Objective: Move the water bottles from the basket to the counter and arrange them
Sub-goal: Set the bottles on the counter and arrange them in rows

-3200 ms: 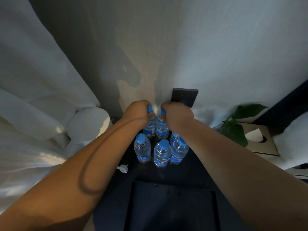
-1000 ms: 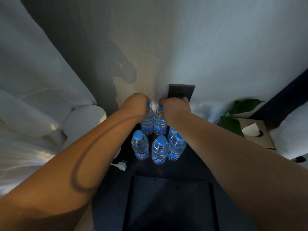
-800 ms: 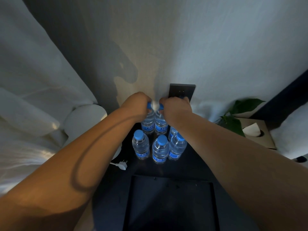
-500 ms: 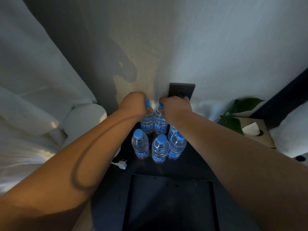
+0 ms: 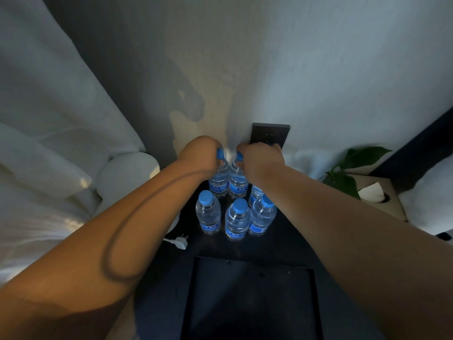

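Several small clear water bottles with blue caps and blue labels stand upright on the dark counter (image 5: 289, 244) near the wall. My left hand (image 5: 199, 153) is shut on the cap of the back-left bottle (image 5: 218, 179). My right hand (image 5: 259, 158) grips the cap of the back-middle bottle (image 5: 237, 181) beside it. In front stand three bottles in a row: left (image 5: 207, 212), middle (image 5: 237, 219), right (image 5: 262, 215). Another bottle (image 5: 256, 192) is partly hidden under my right wrist. The dark basket (image 5: 250, 298) lies at the near edge, its inside dark.
A dark wall socket plate (image 5: 269, 134) sits just behind my right hand. A white plug (image 5: 180, 242) lies left of the bottles. A white round lamp (image 5: 127, 177) and bedding are at the left. A green plant (image 5: 348, 177) and a tissue box (image 5: 377, 195) stand at the right.
Both hands have stayed on the caps of the two back bottles. The bottles and hands have barely shifted; only the camera view has moved slightly.
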The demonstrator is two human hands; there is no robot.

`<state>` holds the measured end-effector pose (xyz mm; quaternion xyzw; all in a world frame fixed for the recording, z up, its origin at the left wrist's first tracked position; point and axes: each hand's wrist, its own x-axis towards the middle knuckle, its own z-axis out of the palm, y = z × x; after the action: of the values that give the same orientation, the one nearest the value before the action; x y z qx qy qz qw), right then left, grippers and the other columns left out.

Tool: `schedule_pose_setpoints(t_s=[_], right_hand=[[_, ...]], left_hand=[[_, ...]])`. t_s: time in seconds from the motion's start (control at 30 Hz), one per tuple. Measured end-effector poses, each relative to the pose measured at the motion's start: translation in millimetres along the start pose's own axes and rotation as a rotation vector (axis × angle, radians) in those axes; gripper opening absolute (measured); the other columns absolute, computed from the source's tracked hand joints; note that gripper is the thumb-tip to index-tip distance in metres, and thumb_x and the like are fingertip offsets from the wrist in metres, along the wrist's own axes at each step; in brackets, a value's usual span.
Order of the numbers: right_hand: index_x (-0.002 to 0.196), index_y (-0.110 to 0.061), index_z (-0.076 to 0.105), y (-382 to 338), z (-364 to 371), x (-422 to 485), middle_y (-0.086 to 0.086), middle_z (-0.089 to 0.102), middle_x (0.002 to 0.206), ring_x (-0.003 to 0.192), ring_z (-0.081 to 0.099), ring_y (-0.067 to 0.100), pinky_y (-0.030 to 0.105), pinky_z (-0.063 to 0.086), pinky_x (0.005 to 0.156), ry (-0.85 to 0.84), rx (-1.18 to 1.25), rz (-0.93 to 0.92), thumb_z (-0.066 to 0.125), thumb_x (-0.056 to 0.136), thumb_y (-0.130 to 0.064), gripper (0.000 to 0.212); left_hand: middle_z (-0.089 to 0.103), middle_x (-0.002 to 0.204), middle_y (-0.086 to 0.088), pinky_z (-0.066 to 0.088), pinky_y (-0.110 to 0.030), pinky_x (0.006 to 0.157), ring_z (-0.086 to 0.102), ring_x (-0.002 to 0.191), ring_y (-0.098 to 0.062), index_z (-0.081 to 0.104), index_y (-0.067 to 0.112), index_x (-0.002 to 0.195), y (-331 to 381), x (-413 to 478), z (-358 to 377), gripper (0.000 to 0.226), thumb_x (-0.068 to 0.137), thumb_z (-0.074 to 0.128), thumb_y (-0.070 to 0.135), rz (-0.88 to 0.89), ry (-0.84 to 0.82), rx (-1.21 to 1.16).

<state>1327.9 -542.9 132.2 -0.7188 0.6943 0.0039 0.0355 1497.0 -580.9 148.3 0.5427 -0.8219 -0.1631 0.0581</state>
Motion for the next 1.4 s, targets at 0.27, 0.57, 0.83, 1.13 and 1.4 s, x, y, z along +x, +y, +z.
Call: schedule_pose_setpoints(t_s=[0.27,0.57,0.83,1.13,1.4], right_hand=[[0.108,-0.027,0.061,-1.1,0.5,3.4,-0.007,0.053,0.079,0.09,0.061,0.023,0.041,0.039,0.087,-0.006,0.02,0.017,0.066,0.099,-0.031,0.011],[0.11,-0.019,0.065,-4.9,-5.4,6.8,-0.001,0.058,0.087,0.091,0.063,0.024,0.041,0.052,0.085,-0.055,0.051,0.063,0.062,0.1,-0.043,0.026],[0.126,-0.021,0.055,-1.5,-9.0,-1.4,0.001,0.058,0.085,0.083,0.062,0.025,0.042,0.051,0.082,-0.029,0.011,-0.058,0.061,0.1,-0.025,0.027],[0.12,-0.017,0.055,0.2,-8.7,-2.4,0.001,0.059,0.089,0.085,0.062,0.024,0.036,0.049,0.076,-0.031,0.019,-0.062,0.061,0.1,-0.016,0.021],[0.124,-0.01,0.054,-2.0,-6.7,0.1,0.006,0.061,0.09,0.088,0.065,0.028,0.038,0.044,0.074,0.006,-0.046,-0.031,0.052,0.106,-0.04,0.035]], left_hand=[[0.062,0.094,-0.009,0.039,-0.031,0.072,0.057,0.084,-0.024,0.073,0.01,0.107,-2.3,0.1,1.9,0.023,0.089,0.072,0.024,0.026,0.01,0.029],[0.065,0.099,-0.013,0.042,-0.033,0.075,0.064,0.095,-0.031,0.071,0.007,0.105,4.0,-0.7,-0.6,0.019,0.093,0.069,0.021,-0.054,-0.059,0.018],[0.067,0.113,-0.017,0.049,-0.037,0.088,0.064,0.106,-0.033,0.071,0.002,0.112,6.4,0.4,-3.6,0.022,0.091,0.066,0.01,-0.089,-0.11,0.029],[0.068,0.108,-0.015,0.048,-0.034,0.081,0.065,0.101,-0.032,0.071,0.004,0.106,5.4,-1.5,-3.4,0.016,0.09,0.068,0.01,-0.073,-0.072,0.044],[0.067,0.113,-0.011,0.045,-0.031,0.08,0.064,0.104,-0.028,0.072,0.009,0.113,6.5,-4.0,0.4,0.02,0.094,0.066,0.015,-0.104,-0.046,0.035]])
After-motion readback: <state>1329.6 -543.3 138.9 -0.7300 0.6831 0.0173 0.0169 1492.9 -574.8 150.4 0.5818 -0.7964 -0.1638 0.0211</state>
